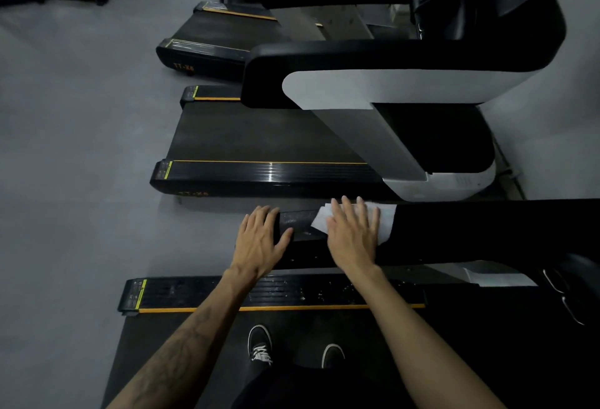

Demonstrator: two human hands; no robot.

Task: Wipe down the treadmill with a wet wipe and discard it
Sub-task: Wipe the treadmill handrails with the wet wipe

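hands [352, 233] flat, right pressing wipe [388, 223] on handrail [454, 230].

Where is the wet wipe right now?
In the head view, the wet wipe lies flat on the treadmill's black handrail, pressed under the right hand, just right of the left hand.

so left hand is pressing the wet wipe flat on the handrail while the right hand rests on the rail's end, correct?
Not quite, the hands are swapped. The head view shows the right hand pressing the wet wipe flat on the handrail, fingers straight, while the left hand rests on the rail's end.
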